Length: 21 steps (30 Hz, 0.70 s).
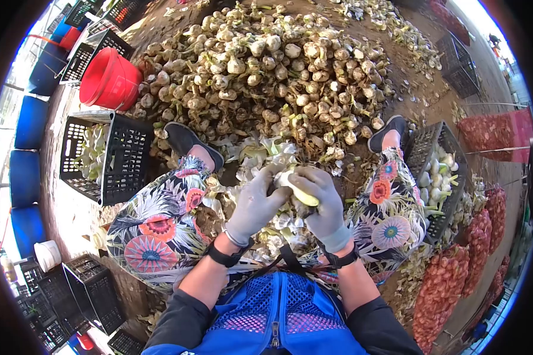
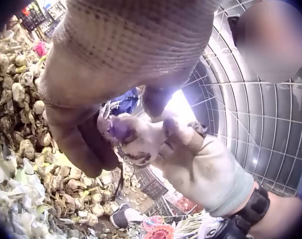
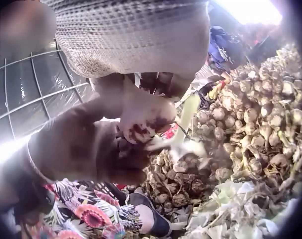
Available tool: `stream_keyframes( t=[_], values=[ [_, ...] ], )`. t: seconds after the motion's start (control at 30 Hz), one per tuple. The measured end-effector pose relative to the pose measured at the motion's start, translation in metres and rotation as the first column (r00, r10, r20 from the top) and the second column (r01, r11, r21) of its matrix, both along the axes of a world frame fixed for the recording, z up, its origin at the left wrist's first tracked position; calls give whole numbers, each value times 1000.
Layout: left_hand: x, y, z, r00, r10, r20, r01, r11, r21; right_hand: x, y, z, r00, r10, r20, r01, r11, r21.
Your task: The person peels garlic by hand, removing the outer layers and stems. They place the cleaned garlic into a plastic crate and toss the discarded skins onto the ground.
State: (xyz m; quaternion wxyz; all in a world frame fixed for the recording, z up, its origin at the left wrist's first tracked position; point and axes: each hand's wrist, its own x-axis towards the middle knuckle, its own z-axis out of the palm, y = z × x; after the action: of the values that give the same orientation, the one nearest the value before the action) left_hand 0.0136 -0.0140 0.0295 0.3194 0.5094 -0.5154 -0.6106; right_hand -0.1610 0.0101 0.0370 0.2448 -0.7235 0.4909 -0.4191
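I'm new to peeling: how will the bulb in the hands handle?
The bulb looks round and firm, so likely rolls if dropped. Its stalk seems stiff. The peeled skins below look papery, probably tearing easily.

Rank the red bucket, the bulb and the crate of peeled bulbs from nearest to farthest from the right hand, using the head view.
1. bulb: at the centre, gripped by the right hand itself.
2. crate: off to the right side.
3. red bucket: far upper left, on the opposite side.
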Motion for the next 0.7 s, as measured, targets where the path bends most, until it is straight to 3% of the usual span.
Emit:
stream_keyframes(
  t=[0.07,0.17,0.23,0.27,0.33,0.37,0.43,0.5,0.57,0.7],
  values=[
    [2,0,-7,999,-16,46,15,1000,22,1,0,-2,1000,-3,28,3,1000,7],
    [10,1,-11,999,-28,-46,30,997,64,-2,4,-3,985,-44,166,28,995,99],
    [16,4,-11,997,-33,76,48,977,-206,-12,2,-3,988,-46,146,29,993,112],
    [16,3,-6,997,-33,75,48,978,-204,-15,0,-3,991,-49,127,33,991,126],
    [17,-3,4,976,-71,207,173,827,-535,-14,-1,0,990,-46,137,27,990,139],
    [19,-6,7,958,-97,270,244,772,-587,-15,-1,-2,987,-34,157,7,986,169],
    [22,-5,1,955,-111,277,251,799,-546,-15,-1,-3,984,-20,177,-16,980,197],
    [23,-3,-1,950,-130,283,262,823,-503,-16,1,-2,876,-197,439,-44,876,481],
    [22,3,-1,990,-132,53,141,960,-242,-23,2,-2,838,-253,484,-71,828,556],
    [14,6,7,992,-48,-114,17,966,-256,-31,6,-8,709,-359,607,-230,696,680]
  ],
)
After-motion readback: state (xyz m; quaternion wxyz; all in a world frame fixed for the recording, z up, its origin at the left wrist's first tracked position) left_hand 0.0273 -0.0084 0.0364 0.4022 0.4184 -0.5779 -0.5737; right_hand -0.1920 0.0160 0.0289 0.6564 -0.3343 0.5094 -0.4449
